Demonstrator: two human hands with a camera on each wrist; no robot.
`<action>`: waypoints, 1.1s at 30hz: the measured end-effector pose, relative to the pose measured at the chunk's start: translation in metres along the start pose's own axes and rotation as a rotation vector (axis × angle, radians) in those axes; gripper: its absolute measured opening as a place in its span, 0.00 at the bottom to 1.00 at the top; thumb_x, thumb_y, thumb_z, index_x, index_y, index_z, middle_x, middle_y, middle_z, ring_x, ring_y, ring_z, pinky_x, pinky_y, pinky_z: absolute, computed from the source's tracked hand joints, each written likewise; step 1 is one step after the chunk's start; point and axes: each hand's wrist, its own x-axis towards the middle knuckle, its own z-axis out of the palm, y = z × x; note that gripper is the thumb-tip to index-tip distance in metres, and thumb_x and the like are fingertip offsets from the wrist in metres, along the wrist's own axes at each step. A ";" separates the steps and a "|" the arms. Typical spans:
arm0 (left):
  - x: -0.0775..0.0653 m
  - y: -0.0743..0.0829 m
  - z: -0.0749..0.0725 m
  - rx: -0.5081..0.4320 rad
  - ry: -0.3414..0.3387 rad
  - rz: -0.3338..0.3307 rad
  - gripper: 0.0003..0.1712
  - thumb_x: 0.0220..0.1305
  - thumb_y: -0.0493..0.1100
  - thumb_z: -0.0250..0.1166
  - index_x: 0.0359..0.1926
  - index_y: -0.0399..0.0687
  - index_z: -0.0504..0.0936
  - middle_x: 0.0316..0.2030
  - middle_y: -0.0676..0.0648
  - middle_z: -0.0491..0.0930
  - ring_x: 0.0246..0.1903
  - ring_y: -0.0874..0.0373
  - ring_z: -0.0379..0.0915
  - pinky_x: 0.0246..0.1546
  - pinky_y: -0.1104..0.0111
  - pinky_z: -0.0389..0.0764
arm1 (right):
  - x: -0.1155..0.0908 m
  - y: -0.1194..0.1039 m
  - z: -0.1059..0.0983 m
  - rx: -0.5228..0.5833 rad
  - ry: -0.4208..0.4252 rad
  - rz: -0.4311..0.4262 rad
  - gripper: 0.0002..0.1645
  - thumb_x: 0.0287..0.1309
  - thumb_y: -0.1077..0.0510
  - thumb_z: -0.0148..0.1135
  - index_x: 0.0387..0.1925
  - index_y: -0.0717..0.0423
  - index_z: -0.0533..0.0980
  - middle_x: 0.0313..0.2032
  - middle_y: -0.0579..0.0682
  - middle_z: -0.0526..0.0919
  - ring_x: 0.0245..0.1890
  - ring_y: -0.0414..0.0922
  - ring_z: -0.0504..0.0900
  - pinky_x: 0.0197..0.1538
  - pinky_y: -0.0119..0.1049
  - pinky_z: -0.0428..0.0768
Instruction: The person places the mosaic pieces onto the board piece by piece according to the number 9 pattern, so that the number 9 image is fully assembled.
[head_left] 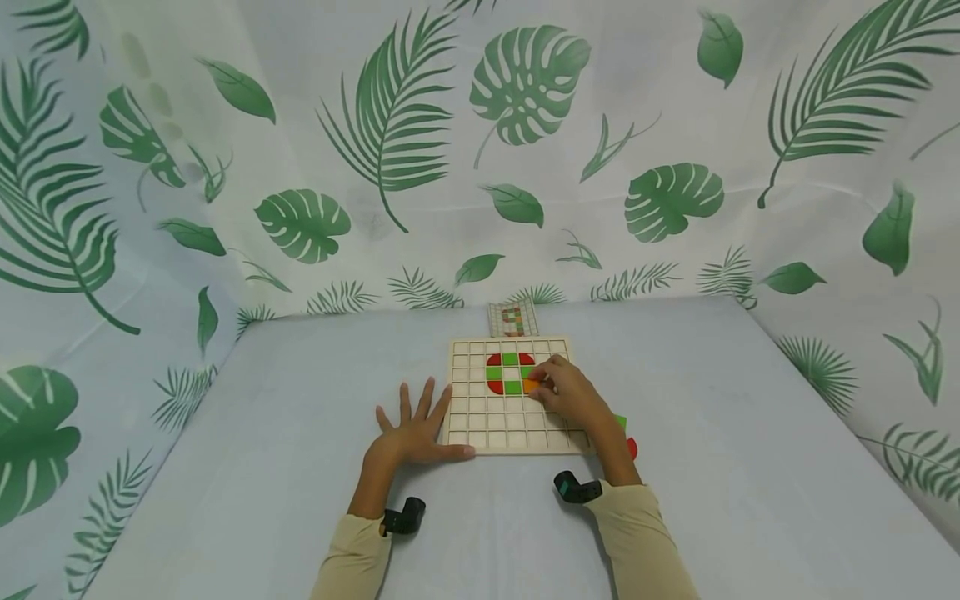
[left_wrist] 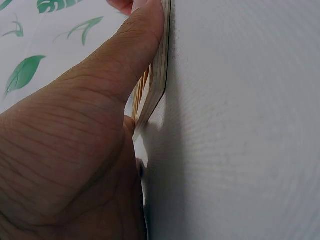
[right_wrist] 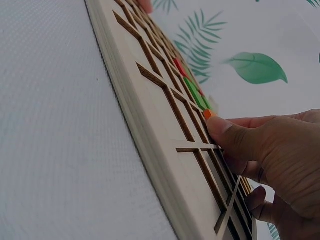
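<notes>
A wooden grid board lies on the table, with red quarter-round tiles and green square tiles set in a ring near its middle. At the ring's lower right corner, my right hand pinches an orange tile. The right wrist view shows the orange tile under the thumb tip, beside the green tile; whether it sits fully in its cell is hidden. My left hand rests with fingers spread at the board's near left corner. Its thumb touches the board's near edge.
Behind the board stands a small pattern card showing a similar coloured figure on a grid. Partly hidden by the right forearm, a green piece and a red piece lie right of the board. A leaf-printed cloth surrounds the table.
</notes>
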 end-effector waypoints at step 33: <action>0.002 -0.002 0.001 0.002 0.004 0.003 0.64 0.51 0.77 0.62 0.79 0.58 0.40 0.78 0.43 0.29 0.74 0.32 0.16 0.61 0.25 0.30 | 0.001 -0.002 0.000 0.002 -0.006 0.010 0.11 0.59 0.60 0.68 0.43 0.58 0.81 0.42 0.52 0.78 0.38 0.45 0.75 0.43 0.39 0.78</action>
